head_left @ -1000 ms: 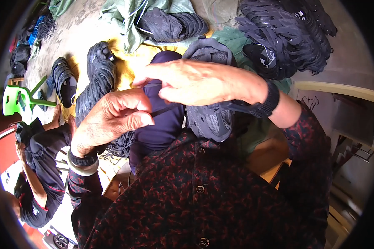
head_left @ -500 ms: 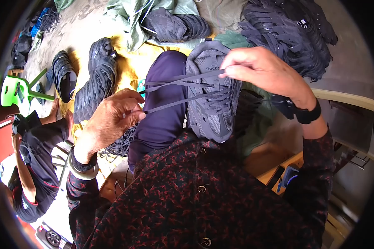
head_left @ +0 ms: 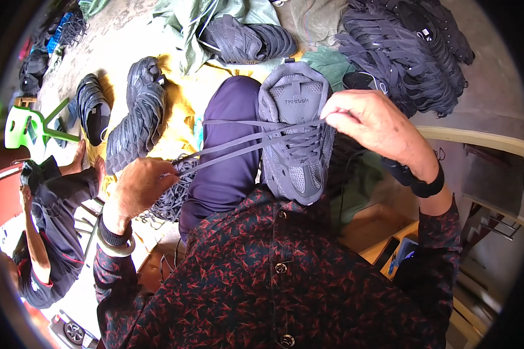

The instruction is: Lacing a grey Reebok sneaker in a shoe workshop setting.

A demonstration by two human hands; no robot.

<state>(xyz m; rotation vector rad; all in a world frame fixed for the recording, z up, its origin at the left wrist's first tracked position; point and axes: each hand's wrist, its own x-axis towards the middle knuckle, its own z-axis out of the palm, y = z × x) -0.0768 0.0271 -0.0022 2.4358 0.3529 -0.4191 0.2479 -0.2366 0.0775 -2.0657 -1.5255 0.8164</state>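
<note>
Two hands pull grey laces taut across a grey shoe held in the lap

The right hand (head_left: 378, 125), right of centre, is closed in a pinch on the lace ends at the shoe's edge; the left hand (head_left: 140, 186), lower left of centre, is closed around the other ends of the laces (head_left: 239, 142). About four flat grey strands run between them, slanting from lower left up to the right. The grey sports shoe (head_left: 297, 134) sits at centre frame against a dark purple trouser leg (head_left: 227, 151), its long axis running up and down the frame, crosswise to the strands. The right hand touches the shoe and is the nearer; the left is well apart from it. One shoe is in hand; heaps of dark shoe uppers (head_left: 137, 119) lie upper left, top centre and upper right, too many to count. One green plastic stool (head_left: 32, 128) stands at far left, above another person's dark sleeve (head_left: 58, 192)
</note>
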